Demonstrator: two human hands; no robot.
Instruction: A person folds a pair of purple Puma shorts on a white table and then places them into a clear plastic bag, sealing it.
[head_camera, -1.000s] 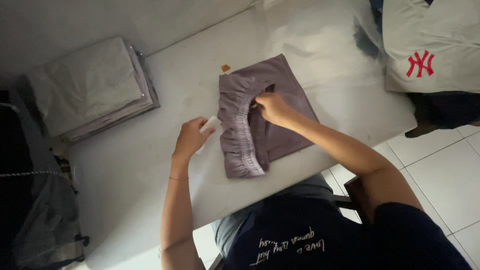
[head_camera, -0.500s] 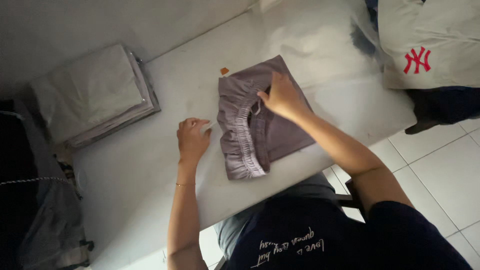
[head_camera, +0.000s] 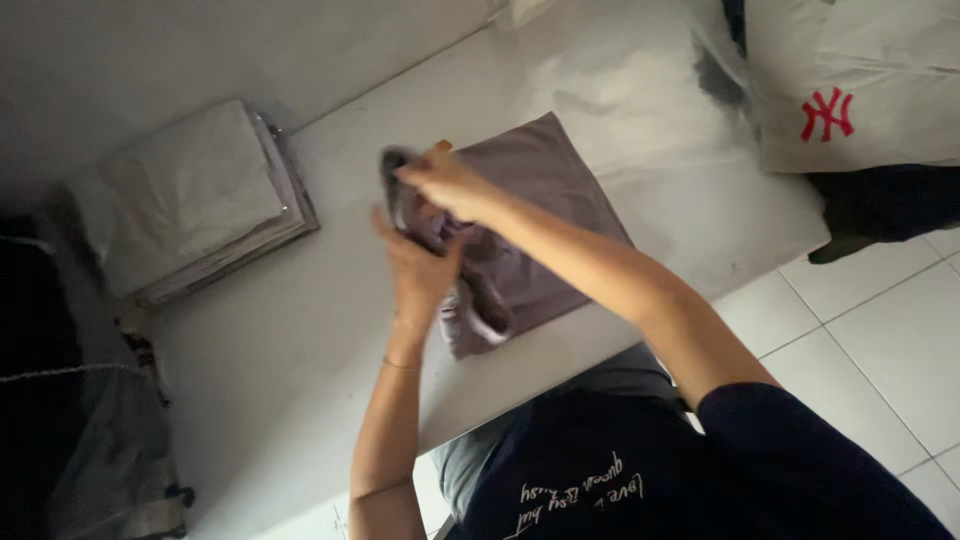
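two hands work a mauve garment (head_camera: 540, 220) on a white table (head_camera: 280, 350): right hand (head_camera: 445, 185) pinches its lifted edge, left hand (head_camera: 420, 265) presses open-fingered beneath.

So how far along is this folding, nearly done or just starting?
Partway, it seems. A stack of folded pale cloth already sits at the table's far-left side. In hand is a purple garment: the right hand lifts its left edge while the left hand supports it underneath. Most of it lies flat, so that fold looks unfinished.
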